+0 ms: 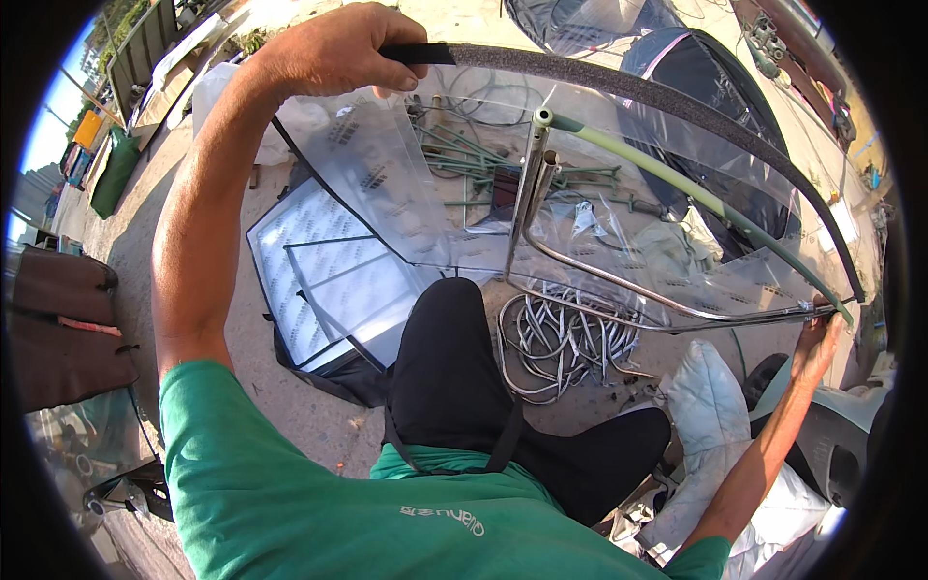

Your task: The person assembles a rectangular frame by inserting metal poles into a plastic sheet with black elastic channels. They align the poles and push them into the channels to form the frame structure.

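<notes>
High on the left, my left hand (362, 47) grips the end of a long black edging strip (652, 90), which arcs across to the far right. Below it spreads a transparent plastic sheet (362, 156) with printed marks; how the two are joined is hard to see. At the far right my right hand (815, 341) is closed around the end of a bent metal frame. Its chrome tubes (616, 274) meet a green tube (652, 174) there. The frame's open tube ends stand up in the middle, close to the sheet.
Coiled metal strips or tubes (565, 341) lie on the ground by my knee. Beyond are several green rods (464, 156) and a dark fabric cover (718, 109). A dark-edged transparent panel (333, 268) lies left of my leg. White quilted padding (714, 406) is at my right.
</notes>
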Demonstrator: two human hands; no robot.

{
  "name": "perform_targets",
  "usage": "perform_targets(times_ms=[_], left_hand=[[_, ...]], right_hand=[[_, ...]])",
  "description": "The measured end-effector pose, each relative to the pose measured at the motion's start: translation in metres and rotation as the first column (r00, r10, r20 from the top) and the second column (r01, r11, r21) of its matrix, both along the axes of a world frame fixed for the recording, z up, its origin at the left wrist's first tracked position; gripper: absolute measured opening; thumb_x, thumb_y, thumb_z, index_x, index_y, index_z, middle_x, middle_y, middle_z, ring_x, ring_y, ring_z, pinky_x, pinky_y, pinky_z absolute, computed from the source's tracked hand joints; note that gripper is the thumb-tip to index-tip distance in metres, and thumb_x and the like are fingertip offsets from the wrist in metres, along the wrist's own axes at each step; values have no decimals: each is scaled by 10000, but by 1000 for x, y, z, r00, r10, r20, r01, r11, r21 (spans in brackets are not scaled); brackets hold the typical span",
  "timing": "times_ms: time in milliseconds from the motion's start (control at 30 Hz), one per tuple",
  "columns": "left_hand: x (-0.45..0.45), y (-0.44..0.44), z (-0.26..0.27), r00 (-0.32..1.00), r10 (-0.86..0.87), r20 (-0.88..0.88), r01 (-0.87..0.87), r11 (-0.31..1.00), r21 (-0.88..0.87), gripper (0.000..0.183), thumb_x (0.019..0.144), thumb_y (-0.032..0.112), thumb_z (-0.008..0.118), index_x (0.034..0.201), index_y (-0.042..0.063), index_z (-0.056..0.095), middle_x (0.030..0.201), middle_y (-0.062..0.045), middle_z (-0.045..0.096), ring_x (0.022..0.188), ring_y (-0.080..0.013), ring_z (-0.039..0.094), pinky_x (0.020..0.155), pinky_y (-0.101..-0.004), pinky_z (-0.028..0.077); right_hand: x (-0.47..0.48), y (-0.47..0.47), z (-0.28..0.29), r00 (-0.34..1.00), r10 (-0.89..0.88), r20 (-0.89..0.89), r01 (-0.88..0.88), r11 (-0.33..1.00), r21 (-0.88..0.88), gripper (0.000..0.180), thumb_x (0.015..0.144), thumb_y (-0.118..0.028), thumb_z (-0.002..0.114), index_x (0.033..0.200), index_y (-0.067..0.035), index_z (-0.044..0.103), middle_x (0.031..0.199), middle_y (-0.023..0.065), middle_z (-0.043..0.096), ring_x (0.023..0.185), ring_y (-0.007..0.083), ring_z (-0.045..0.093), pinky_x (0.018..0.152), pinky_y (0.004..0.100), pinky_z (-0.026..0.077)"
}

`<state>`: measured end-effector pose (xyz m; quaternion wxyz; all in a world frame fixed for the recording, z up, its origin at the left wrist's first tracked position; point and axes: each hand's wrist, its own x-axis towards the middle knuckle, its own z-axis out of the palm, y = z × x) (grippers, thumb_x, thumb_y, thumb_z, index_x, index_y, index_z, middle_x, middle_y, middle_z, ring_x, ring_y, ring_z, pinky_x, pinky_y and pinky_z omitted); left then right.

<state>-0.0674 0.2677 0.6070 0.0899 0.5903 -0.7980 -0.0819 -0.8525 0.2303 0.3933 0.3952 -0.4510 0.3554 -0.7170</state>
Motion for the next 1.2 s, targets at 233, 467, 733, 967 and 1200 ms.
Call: perform_targets(times_ms=[233,467,733,967,1200], left_hand=[[33,12,-12,993,101,-55,-104,992,-70,197,953,193,700,1038,16,716,800,-37,652,732,-132,580,719,-311,476],[30,20,-20,989,142,31,-132,968,-212,246,938,220,706,1102,37,716,818,-58,656,750,-166,597,734,-341,485],[29,27,-24,991,130,37,-111,937,-330,312,940,253,725,1196,75,709,991,-93,736,875,-200,686,843,-355,538],[33,24,-30,985,158,74,-121,924,-363,354,950,262,726,1275,127,691,1069,-81,752,931,-215,707,891,-358,551],[24,21,-31,982,175,77,-135,920,-367,412,945,286,730,1328,145,675,1179,-96,746,1047,-235,718,972,-372,551]], right_hand=[[12,-1,10,999,-26,-38,27,1000,13,429,1055,-328,621,1341,-8,612,1278,104,670,1198,195,620,1061,337,463],[19,0,15,999,23,-25,-23,1000,8,408,1061,-299,612,1334,4,609,1278,109,668,1192,195,620,1019,312,473],[16,1,15,1000,18,-4,-18,999,-29,382,1071,-241,591,1334,36,596,1307,133,651,1231,222,608,1103,357,461],[11,1,16,999,51,-2,-51,998,-24,341,1080,-209,573,1337,12,599,1312,126,647,1227,215,603,1082,342,465],[9,2,16,997,68,19,-68,998,-16,330,1087,-201,562,1349,-4,597,1315,122,646,1187,187,612,949,275,501]])
